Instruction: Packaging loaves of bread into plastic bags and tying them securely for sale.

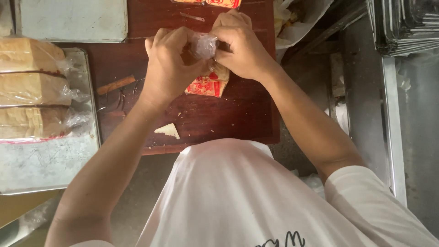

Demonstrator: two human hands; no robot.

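Both my hands meet over a dark red wooden board [228, 114]. My left hand [167, 64] and my right hand [242, 43] pinch the gathered clear top of a small plastic bag [204, 45]. The lower part of the bag [209, 84] hangs below my fingers, with red and yellow print, and holds something pale. A small pale triangular crumb of bread [168, 131] lies on the board near its front edge. A short brown stick [115, 85] lies on the board left of my left wrist.
A metal tray [50, 160] at the left carries three bagged sandwich loaves [32, 87]. Another metal tray [73, 20] sits at the far left. More printed bags [215, 2] lie at the board's far edge. Stacked metal trays [402, 25] stand at the right.
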